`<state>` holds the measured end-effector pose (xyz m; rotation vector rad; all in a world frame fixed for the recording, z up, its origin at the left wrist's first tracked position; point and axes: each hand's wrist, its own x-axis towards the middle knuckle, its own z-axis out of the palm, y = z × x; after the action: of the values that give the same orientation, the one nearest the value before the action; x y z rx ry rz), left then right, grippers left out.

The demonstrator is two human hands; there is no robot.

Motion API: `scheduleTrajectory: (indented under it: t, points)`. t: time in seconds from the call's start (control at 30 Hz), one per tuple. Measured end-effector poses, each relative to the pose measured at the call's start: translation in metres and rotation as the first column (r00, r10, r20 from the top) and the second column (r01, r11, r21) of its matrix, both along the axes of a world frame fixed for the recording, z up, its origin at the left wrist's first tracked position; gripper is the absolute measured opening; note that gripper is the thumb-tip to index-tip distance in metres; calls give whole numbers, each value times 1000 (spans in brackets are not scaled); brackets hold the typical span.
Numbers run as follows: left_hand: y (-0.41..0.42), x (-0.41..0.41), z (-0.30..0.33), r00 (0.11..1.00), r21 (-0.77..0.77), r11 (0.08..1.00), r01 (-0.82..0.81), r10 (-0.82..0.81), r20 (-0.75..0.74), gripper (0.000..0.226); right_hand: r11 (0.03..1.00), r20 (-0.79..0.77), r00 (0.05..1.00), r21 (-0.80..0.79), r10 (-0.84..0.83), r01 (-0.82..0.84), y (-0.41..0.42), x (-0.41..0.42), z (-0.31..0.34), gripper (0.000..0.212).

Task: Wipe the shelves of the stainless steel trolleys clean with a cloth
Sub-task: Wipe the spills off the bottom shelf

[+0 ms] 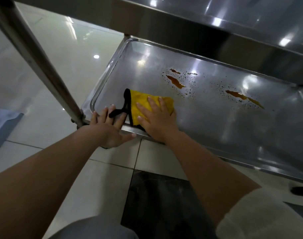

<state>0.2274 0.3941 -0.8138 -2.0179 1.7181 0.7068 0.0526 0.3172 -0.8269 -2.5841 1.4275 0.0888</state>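
A yellow cloth point(140, 100) with a black edge lies on the lower shelf point(216, 128) of a stainless steel trolley, near its left front corner. My right hand point(156, 118) presses flat on the cloth with straight fingers. My left hand point(109, 125) rests with spread fingers on the shelf's front rim, touching the cloth's black edge. Brown liquid streaks point(176, 81) and droplets lie on the shelf beyond the cloth, and another brown streak point(243, 98) lies further right.
The trolley's upper shelf point(233, 23) overhangs the far side. A slanting steel post point(37, 59) rises at the left front corner. Pale glossy floor tiles point(61, 69) surround the trolley, with a dark tile point(161, 204) below my arms.
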Motion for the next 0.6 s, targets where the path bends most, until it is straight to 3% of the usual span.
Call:
scheduleTrajectory:
  t: [0.07, 0.17, 0.27, 0.37, 0.47, 0.6]
  points:
    - [3, 1, 1, 1000, -15, 1000, 9, -10, -28, 107, 999, -38, 999, -26, -20, 19, -1, -34, -2, 52]
    - [8, -3, 0, 999, -53, 999, 4, -7, -51, 97, 972, -23, 975, -85, -220, 218, 5, -107, -2, 53]
    - [14, -16, 0, 998, -85, 996, -15, 10, -57, 98, 912, 17, 916, -90, -400, 400, 12, -154, 3, 54]
    - [15, -33, 3, 999, -69, 997, -36, 34, -32, 107, 855, 9, 856, -41, -517, 517, 5, -138, 1, 53]
    - [10, -47, 5, 998, -50, 997, -56, 55, -8, 117, 887, -23, 887, -36, -461, 460, -11, -87, 5, 54]
    - [6, -49, 5, 997, -15, 996, -83, 83, 0, 126, 974, -54, 974, 54, -218, 221, -27, 11, 9, 53]
